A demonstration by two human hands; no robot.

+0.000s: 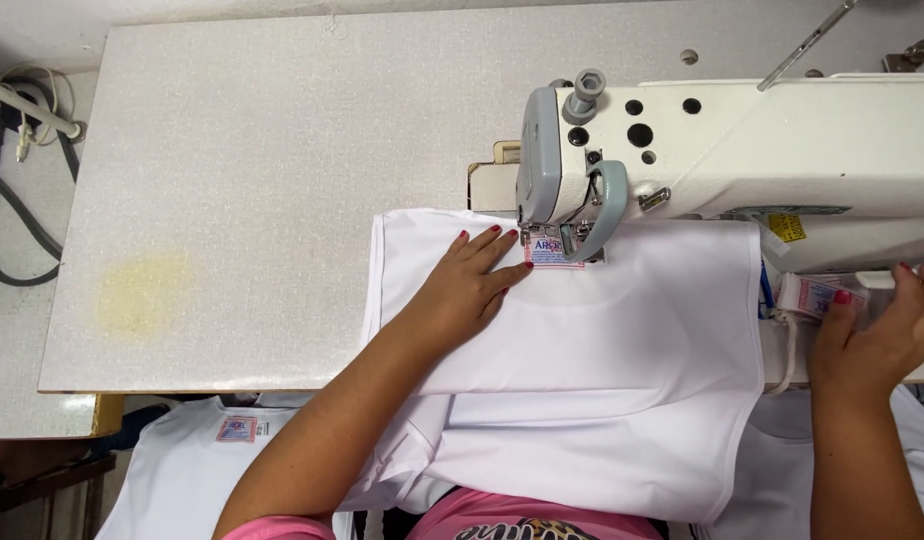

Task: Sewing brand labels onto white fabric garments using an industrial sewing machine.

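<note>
Label going onto white garment at sewing machine (682,150), centre frame.
Left hand (467,285) is lying flat, fingers spread wide, pinning the white garment (602,340) on the counter (262,180), fingertips just beside the small label (550,252) sitting under the presser foot. Right hand (877,335) at the right edge is pinching the stack of labels (814,296) beside the machine base. Judgement: keep the left palm pressing the fabric taut, fingertips clear of the needle, label edges square.
</note>
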